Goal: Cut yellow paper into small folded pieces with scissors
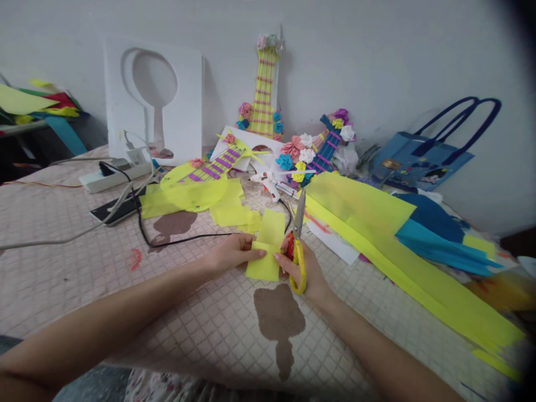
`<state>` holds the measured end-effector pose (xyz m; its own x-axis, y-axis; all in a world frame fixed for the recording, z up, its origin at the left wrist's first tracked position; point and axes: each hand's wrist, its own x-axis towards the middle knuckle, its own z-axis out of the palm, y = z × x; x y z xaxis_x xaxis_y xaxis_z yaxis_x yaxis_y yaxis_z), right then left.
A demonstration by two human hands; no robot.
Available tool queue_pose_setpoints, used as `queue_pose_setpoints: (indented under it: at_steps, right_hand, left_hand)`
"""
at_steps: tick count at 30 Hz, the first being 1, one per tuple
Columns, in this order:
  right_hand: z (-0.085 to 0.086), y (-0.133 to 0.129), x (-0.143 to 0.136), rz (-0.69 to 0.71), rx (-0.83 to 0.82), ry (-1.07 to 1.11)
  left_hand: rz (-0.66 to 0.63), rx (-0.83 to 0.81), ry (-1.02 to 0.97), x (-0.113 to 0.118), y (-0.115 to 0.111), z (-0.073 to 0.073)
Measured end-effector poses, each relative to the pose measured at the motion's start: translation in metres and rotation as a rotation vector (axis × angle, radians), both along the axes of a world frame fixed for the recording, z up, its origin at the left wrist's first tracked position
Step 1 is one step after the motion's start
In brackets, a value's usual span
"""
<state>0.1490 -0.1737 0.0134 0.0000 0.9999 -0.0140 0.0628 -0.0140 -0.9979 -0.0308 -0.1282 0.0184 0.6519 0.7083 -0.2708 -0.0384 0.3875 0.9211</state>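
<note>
A folded strip of yellow crepe paper (268,262) is held low over the quilted table cover. On its left edge my left hand (235,254) pinches the fold between thumb and fingers. My right hand (307,271) grips the strip's right edge with thumb and fingertips, and also holds scissors (298,229) with yellow and red handles, blades pointing up and away. Cut yellow pieces (234,209) lie just beyond the strip. A white glue gun (268,183) rests behind them.
A power strip (111,177), a phone-like black object (121,207) and cables lie left. Long yellow paper (377,234) and blue paper (444,245) spread right, before a blue bag (419,159). Flower-decorated crafts (264,89) and a white cutout board (190,106) stand by the wall.
</note>
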Motion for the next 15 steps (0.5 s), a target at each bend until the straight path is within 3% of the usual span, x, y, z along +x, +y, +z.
queue_pose_setpoints:
  at_steps: [9, 15]
  right_hand:
    - [-0.0001, 0.0005, 0.0018, -0.012, -0.014, -0.004]
    - [-0.0014, 0.0005, 0.0023, 0.012, 0.007, -0.042]
  left_hand:
    - [0.051, 0.037, 0.047, 0.0008, 0.0007, -0.0025]
    - [0.007, -0.014, -0.001, 0.0024, -0.001, -0.002]
